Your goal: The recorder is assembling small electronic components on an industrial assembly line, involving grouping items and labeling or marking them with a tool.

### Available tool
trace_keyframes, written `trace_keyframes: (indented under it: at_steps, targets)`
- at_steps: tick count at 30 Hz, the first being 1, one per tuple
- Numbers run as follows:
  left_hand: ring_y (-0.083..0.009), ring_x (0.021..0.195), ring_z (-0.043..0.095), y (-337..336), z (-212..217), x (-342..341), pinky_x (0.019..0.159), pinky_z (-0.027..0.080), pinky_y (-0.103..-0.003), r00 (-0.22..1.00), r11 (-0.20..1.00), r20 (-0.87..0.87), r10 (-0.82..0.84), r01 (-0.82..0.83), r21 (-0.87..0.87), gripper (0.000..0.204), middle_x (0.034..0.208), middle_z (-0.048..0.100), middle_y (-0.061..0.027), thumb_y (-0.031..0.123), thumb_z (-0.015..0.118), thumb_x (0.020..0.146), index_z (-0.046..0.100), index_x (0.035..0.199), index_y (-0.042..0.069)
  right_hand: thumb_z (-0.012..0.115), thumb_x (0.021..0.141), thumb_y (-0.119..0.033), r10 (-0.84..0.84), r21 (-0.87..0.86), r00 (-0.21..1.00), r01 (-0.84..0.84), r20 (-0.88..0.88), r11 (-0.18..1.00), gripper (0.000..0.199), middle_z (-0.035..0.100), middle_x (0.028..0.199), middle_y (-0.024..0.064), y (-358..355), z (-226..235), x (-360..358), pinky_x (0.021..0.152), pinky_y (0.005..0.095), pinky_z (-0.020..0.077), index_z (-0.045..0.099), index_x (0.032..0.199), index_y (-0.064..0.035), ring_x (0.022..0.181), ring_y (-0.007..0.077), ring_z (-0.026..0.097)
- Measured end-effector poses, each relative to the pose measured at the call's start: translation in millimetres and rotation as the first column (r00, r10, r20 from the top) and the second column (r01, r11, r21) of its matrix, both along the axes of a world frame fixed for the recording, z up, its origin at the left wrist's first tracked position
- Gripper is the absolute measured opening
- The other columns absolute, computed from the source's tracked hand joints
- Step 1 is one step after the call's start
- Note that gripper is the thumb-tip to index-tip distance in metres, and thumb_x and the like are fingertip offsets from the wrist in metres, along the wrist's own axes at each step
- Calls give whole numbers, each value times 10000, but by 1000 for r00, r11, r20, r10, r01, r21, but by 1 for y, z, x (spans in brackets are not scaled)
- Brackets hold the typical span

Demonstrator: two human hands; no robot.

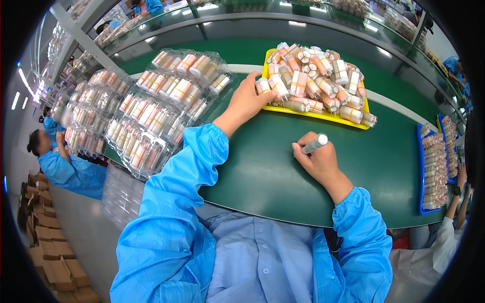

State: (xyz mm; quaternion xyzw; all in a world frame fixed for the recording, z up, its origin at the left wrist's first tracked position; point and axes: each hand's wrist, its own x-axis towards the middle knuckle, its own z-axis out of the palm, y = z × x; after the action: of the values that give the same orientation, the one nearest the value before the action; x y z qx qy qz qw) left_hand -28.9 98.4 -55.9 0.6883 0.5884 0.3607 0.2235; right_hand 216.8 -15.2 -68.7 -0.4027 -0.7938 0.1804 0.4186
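My left hand [243, 102] reaches to the left end of a yellow tray [323, 117], heaped with short cylinders [299, 83] in pink, white and grey, many banded in yellow. Its thumb and fingers close round a pink-and-white banded cylinder [262, 86] at the tray's edge. Over the green table, nearer my body, my right hand [322, 161] grips a thick grey marker-like cylinder [314, 144] in a pen-like hold. A pale round end of it points up and to the right. My right fingers partly hide its lower end.
Clear plastic blister trays [161, 96] filled with similar cylinders are stacked at the left. Blue trays [423, 166] of cylinders stand at the right, beside another person's arm [453, 202]. A co-worker in blue [70, 164] is at far left, above cardboard boxes [53, 237] on the floor.
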Motion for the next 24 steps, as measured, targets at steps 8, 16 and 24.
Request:
trace_keyframes:
  at_steps: [8,16,24]
  targets:
    - [-333,1101,630,-22,4,15,961,517,-422,965,980,195,176,-190,56,630,1236,592,-238,169,681,811,481,1382,-5,785,854,-134,-8,0,1000,8,11,1000,171,658,754,94,1,-2,1,601,393,533,640,810,-55,647,294,660]
    - [-184,827,608,-84,46,12,729,517,-305,991,957,-23,-131,133,259,353,1007,621,-69,96,731,820,668,1163,49,761,887,-115,-58,-77,988,47,-145,996,158,649,712,81,5,-3,8,571,336,502,640,825,-36,607,216,640]
    - [-131,712,535,-117,16,41,626,477,-277,885,888,73,-459,457,46,412,953,611,-40,134,906,729,689,1071,56,715,939,-95,-128,-181,897,55,-424,982,170,657,728,52,-1,26,8,563,284,459,642,817,-1,628,113,599]
